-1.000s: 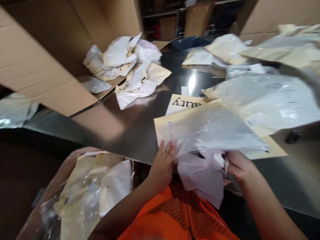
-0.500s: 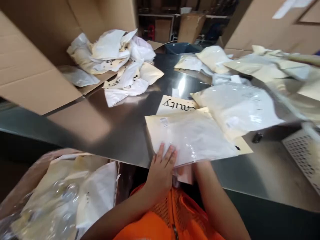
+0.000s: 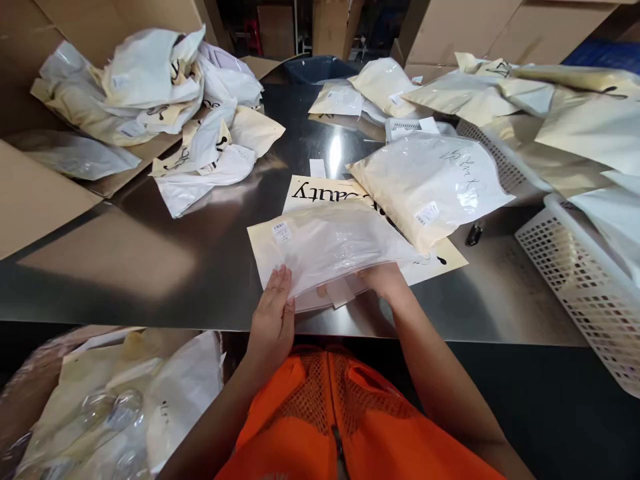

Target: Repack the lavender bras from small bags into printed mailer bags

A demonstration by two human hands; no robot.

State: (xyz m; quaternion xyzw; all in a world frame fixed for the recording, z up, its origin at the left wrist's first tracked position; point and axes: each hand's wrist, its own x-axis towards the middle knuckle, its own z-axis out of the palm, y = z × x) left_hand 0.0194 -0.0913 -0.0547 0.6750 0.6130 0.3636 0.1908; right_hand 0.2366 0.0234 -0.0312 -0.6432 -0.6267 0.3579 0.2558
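A translucent white plastic bag (image 3: 345, 233) with a barcode label lies tilted in front of me, its near edge lifted off the metal table. At its lower left corner my left hand (image 3: 273, 313) grips the edge, fingers together and thumb nearer me. My right hand (image 3: 383, 279) reaches under or into the near edge; most of its fingers are hidden by the plastic. Beside those fingers a white paper slip (image 3: 343, 293) sticks out. Under the bag lies a cream sheet (image 3: 315, 192) with large black lettering. Another filled bag (image 3: 440, 183) with handwriting overlaps at the right.
Filled bags are heaped in a cardboard box (image 3: 55, 193) at the left. More bags rest in white perforated baskets (image 3: 565, 260) at the right. A small black object (image 3: 474, 233) lies on the metal table (image 3: 210, 267). Below the edge, lower left, a container holds bags (image 3: 185, 380).
The view has shifted. My left hand has gone from lying on the bag to gripping its corner. My right hand, earlier hidden beneath the bag, now shows partly at its near edge.
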